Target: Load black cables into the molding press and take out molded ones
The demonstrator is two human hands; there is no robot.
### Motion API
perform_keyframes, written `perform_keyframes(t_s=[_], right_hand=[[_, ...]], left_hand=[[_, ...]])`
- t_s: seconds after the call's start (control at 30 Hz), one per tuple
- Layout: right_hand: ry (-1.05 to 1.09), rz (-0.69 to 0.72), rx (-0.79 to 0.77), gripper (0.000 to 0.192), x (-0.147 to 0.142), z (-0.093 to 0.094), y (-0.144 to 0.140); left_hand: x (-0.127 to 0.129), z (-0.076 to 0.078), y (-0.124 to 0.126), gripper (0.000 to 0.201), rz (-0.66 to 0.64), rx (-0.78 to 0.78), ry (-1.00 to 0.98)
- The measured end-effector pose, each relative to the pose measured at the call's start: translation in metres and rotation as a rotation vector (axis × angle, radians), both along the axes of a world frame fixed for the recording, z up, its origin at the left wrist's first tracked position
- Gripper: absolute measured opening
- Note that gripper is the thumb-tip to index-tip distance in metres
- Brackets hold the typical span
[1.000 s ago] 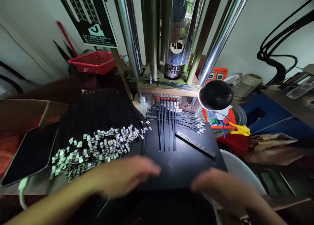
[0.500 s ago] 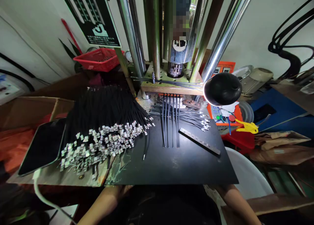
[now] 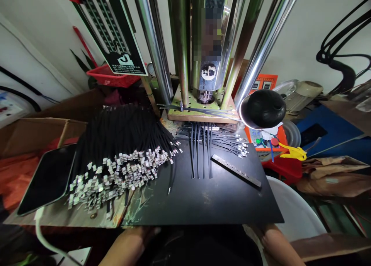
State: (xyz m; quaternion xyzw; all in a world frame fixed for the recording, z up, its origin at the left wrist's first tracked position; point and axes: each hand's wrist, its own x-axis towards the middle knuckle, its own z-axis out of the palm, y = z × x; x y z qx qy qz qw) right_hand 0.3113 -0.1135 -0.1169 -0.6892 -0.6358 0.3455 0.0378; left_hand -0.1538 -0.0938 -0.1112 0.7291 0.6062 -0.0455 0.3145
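My left hand (image 3: pixel 140 232) and my right hand (image 3: pixel 262 230) are both at the near edge of the bench, partly under it, with their fingers hidden. Neither visibly touches anything on top. Above them lies a black work sheet (image 3: pixel 185 204). Several thin black cords (image 3: pixel 204 157) run straight out toward me from under the press plate (image 3: pixel 203 117). Right of them, a slotted metal bar (image 3: pixel 236 170) lies at a slant. More cords with shiny metal ends (image 3: pixel 242 150) lie crosswise behind it. One loose cord (image 3: pixel 172 177) rests apart on the sheet.
A big heap of black cords (image 3: pixel 124 130) with metal ends covers the left side, beside a phone (image 3: pixel 48 179) on a white cable. Steel columns (image 3: pixel 153 38) rise behind. A black lamp (image 3: pixel 263 108), a control box (image 3: pixel 269 136) and yellow air gun (image 3: pixel 292 152) stand right.
The press plate and its attached sign board have moved down, narrowing the gap over the cords. The view has shifted slightly. Both hands stay at the bench's near edge.
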Motion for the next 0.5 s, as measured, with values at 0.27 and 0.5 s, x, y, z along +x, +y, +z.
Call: perform_keyframes(t_s=[0.27,0.5], right_hand=[[0.070,0.092,0.572,0.033,-0.041,0.086,0.084],[-0.011,0.297,0.663,0.013,-0.049,0.072,0.121]], left_hand=[[0.054,0.105,0.060,0.030,0.020,0.372,-0.165],[0.048,0.078,0.071,0.037,0.049,0.425,-0.071]])
